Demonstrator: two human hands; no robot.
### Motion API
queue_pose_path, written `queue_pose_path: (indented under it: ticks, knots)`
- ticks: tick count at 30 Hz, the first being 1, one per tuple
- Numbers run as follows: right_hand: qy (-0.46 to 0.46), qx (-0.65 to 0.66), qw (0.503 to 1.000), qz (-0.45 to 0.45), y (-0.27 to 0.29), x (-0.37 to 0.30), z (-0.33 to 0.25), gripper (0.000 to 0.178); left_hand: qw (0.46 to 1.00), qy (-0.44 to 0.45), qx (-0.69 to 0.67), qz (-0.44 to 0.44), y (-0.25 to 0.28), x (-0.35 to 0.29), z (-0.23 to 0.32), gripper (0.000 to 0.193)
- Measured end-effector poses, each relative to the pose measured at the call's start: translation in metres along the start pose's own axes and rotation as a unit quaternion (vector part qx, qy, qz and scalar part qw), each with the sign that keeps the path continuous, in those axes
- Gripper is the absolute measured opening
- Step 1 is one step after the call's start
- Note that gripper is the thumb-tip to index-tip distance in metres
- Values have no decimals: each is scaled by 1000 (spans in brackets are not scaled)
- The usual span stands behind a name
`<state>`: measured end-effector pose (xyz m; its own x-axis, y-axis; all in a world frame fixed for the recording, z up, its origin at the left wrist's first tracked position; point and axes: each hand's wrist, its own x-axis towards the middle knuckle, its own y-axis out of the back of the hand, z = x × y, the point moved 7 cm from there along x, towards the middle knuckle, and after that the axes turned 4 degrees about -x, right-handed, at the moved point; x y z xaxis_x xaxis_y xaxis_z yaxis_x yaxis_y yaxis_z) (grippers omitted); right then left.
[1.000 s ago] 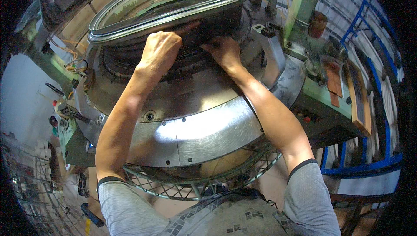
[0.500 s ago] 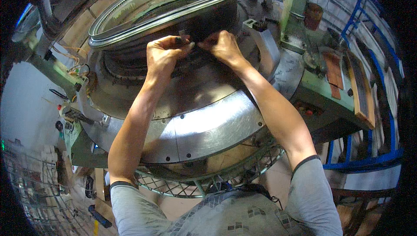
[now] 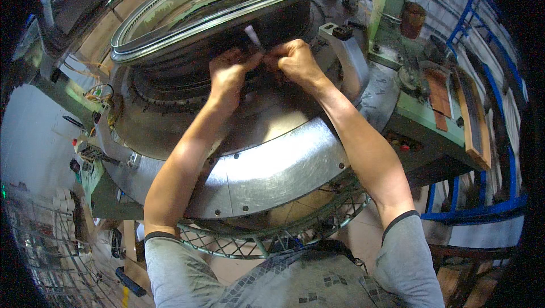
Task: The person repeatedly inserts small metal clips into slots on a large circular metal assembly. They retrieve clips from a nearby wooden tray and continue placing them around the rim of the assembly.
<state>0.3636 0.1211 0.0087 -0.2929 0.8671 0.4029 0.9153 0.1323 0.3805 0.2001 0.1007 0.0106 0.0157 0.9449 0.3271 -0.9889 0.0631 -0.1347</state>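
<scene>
Both my hands meet close together in front of the dark side wall of a large round metal machine drum. My left hand is closed, its fingertips pinched together and pointing right. A small pale strip shows just above these fingertips; whether they grip it is unclear. My right hand is closed too, thumb and fingers curled inward, almost touching the left. Anything thin between the fingers is lost in shadow. Below them curves the machine's shiny metal ring, with dark bolt holes.
A toothed metal rim tops the drum. At right stand a metal bracket, a green post and a green ledge with a wood-framed panel. Blue racking is farther right. Loose wires hang at left.
My left hand has moved right and slightly down, closer to my right hand. The pale strip now shows clearly above the left fingertips. My right hand has shifted slightly right.
</scene>
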Motion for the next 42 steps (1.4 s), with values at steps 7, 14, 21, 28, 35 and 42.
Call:
queue_pose_path:
  ticks: [7,14,21,28,35,42]
  knots:
    - [11,-134,984,118,11,7,7,16,734,-411,540,28,-34,-42,32,31]
    - [25,-170,976,134,10,6,6,18,730,-374,571,22,-40,-42,32,33]
    - [28,-148,982,117,9,7,4,19,730,-347,589,10,-42,-41,30,38]
    - [26,-171,975,138,10,6,1,18,714,-364,598,14,-43,-39,30,36]
    - [6,-181,975,132,11,8,7,20,709,-361,606,9,-44,-39,30,36]
    - [20,-189,972,138,10,11,11,22,701,-354,620,0,-44,-38,31,37]
